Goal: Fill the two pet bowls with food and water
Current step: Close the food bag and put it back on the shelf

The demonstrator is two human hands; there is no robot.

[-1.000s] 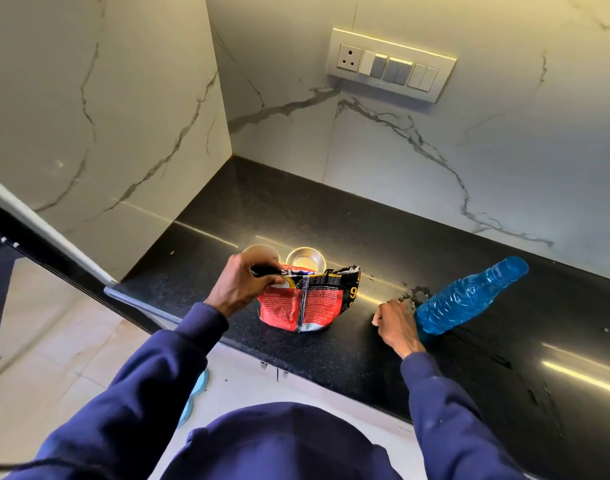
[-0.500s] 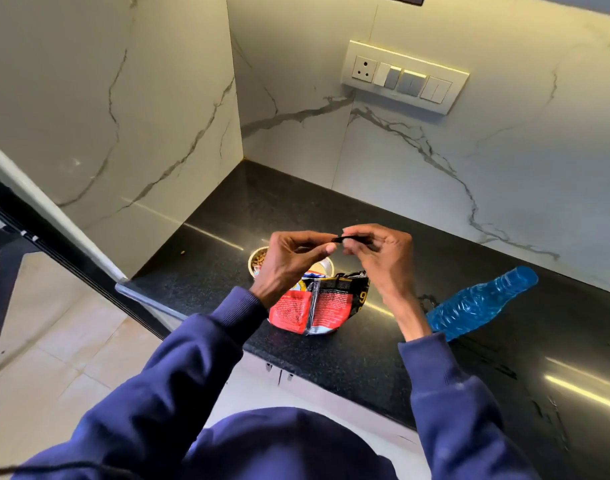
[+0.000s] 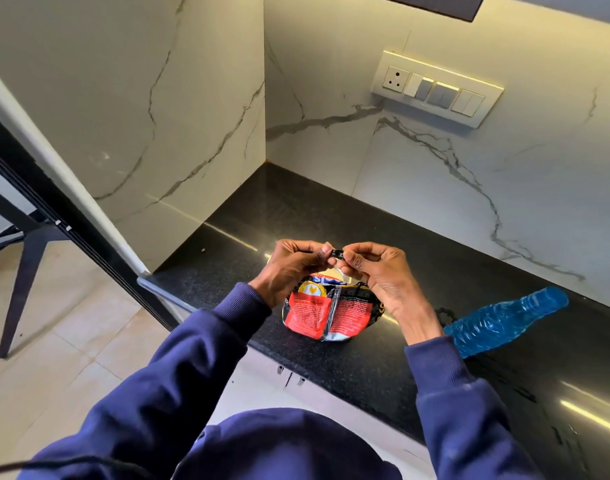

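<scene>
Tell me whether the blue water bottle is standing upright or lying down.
Lying down. The crinkled blue plastic water bottle rests on its side on the black granite counter, right of the red-and-black food pouch.

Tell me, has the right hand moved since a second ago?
Yes. The right hand left the countertop near the blue bottle and rose leftward above the food packet.

Bright, even light fills the scene. Streaks of glare cross the glossy black tabletop [image 3: 331,216]. Wide-angle distortion bends the edges; focus is sharp.
</scene>
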